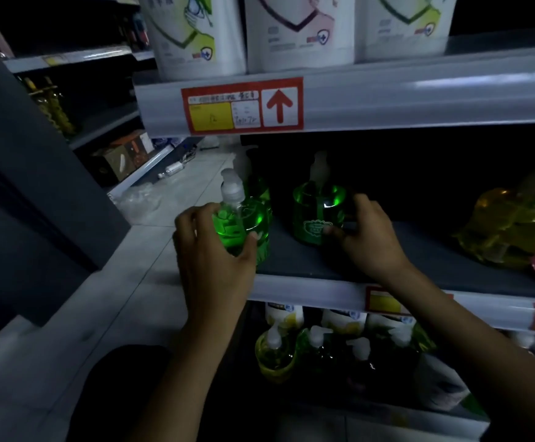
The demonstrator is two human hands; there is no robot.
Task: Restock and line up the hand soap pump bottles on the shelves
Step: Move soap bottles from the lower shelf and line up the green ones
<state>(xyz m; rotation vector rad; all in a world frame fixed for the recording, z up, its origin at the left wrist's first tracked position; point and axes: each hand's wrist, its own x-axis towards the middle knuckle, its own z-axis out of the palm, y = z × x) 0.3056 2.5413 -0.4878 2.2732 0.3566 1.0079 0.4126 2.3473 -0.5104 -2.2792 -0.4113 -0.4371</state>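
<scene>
The single head-worn wide-angle view looks forward and down from close in front of the middle shelf [419,260], facing the shelving slightly from its left end, with the aisle floor [106,298] at left.

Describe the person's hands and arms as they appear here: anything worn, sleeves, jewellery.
Both arms are bare from the frame edge to the wrist, with no sleeves visible. The left hand and right hand wear no gloves; no rings, watch or bracelets show in this dim light.
</scene>
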